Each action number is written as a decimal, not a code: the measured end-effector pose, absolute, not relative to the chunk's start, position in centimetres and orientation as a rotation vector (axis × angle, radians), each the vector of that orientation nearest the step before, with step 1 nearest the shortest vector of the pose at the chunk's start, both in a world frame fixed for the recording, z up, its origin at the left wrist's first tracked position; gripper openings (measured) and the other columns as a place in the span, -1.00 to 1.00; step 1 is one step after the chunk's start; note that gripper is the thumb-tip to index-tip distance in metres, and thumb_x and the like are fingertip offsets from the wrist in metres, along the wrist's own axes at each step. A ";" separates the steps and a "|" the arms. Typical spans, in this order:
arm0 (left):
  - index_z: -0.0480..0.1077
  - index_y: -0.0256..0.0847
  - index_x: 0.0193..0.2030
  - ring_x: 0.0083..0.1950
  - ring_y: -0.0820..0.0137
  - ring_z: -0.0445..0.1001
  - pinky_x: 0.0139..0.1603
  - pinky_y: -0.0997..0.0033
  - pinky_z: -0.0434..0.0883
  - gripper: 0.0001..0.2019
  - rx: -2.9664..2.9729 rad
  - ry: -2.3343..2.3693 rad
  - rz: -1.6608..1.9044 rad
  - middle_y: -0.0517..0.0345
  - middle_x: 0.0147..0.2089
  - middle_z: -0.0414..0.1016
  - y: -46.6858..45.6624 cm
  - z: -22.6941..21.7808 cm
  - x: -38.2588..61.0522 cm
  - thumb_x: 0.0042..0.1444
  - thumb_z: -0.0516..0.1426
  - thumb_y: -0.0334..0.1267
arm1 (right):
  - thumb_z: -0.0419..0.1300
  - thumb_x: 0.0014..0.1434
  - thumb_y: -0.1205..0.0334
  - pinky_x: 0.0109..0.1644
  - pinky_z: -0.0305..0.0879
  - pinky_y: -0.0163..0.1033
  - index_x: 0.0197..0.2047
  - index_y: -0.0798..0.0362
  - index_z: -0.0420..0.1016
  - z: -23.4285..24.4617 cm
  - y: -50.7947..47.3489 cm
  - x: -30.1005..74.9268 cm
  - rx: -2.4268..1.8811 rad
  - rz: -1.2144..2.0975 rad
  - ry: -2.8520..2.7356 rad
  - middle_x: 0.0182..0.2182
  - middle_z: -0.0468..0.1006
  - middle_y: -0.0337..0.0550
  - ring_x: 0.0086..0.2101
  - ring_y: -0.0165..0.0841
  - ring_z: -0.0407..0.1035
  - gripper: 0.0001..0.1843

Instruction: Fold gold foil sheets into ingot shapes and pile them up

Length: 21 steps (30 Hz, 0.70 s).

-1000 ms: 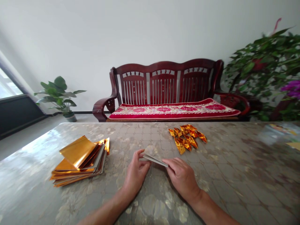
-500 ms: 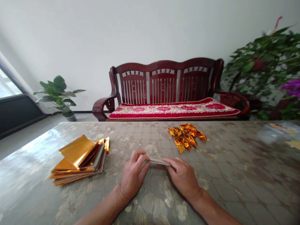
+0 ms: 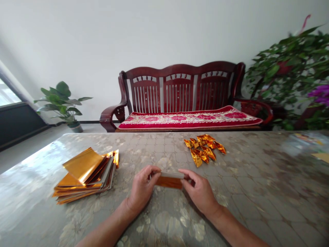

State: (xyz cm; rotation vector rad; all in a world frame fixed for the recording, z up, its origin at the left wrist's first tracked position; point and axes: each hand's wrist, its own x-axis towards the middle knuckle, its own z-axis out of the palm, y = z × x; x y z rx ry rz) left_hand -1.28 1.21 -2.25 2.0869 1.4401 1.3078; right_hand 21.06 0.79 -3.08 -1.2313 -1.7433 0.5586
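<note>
Both hands sit at the table's near middle, holding a folded strip of gold foil paper [image 3: 168,181] between them. My left hand [image 3: 142,187] pinches its left end, and my right hand [image 3: 197,193] holds its right end. The strip shows an orange-gold face with a pale silvery band along its top. To the left lies a loose stack of gold foil sheets [image 3: 84,176], its top sheet curling upward. A small heap of folded gold foil pieces [image 3: 203,149] lies beyond my hands.
The mottled grey tabletop [image 3: 244,178] is glossy. A clear packet [image 3: 305,140] and a tan paper piece [image 3: 321,157] lie at its far right. Behind it stand a dark red wooden bench [image 3: 180,85] with a red cushion, and potted plants on both sides.
The strip has turned or unfolded so its wide gold face now shows, rather than a thin pale edge. My hands have spread slightly apart. The stack and heap have not moved.
</note>
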 end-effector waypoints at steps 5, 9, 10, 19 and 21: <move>0.40 -0.15 -0.22 -0.09 0.38 0.49 -0.01 0.39 0.38 -0.90 2.378 1.209 1.357 0.11 -0.14 0.55 0.9 -2.0 -1.7 0.30 0.08 -0.38 | 0.01 0.21 0.49 -0.03 0.39 -0.22 -0.08 -0.03 0.57 -2.6 0.7 21.6 -1.060 0.102 -1.885 -0.17 0.62 -0.14 -0.14 -0.31 0.49 -0.61; 0.39 -0.12 -0.18 -0.08 0.38 0.49 -0.04 0.42 0.38 -0.88 2.383 1.311 1.138 0.14 -0.14 0.53 0.8 -2.5 -1.8 0.32 0.05 -0.37 | -0.01 0.10 0.59 -0.01 0.39 -0.23 0.01 -0.02 0.51 -2.9 0.5 21.6 -1.109 0.090 -2.028 -0.09 0.58 -0.15 -0.10 -0.31 0.47 -0.48; 0.39 -0.11 -0.18 -0.11 0.38 0.50 -0.07 0.43 0.38 -0.90 2.362 1.356 1.074 0.16 -0.16 0.53 0.8 -2.7 -1.8 0.31 0.06 -0.36 | -0.01 0.08 0.60 -0.01 0.39 -0.22 0.02 -0.02 0.50 -3.0 0.5 21.5 -1.133 0.103 -2.059 -0.08 0.58 -0.16 -0.10 -0.30 0.47 -0.46; 0.42 -0.11 -0.22 -0.19 0.35 0.51 -0.16 0.43 0.38 -0.90 2.372 1.515 0.862 0.19 -0.24 0.53 0.8 -3.0 -1.7 0.28 0.08 -0.33 | 0.09 0.04 0.56 0.06 0.32 -0.10 0.05 -0.04 0.46 -2.5 -0.6 21.2 -1.179 0.101 -2.245 -0.04 0.54 -0.11 -0.06 -0.20 0.40 -0.46; 0.42 -0.10 -0.22 -0.18 0.34 0.51 -0.15 0.43 0.38 -0.90 2.363 1.518 0.859 0.19 -0.24 0.53 0.8 -3.0 -1.7 0.28 0.08 -0.32 | 0.10 0.08 0.54 0.03 0.32 -0.11 0.00 -0.05 0.49 -2.6 -0.7 21.2 -1.177 0.115 -2.267 -0.10 0.55 -0.13 -0.08 -0.20 0.40 -0.54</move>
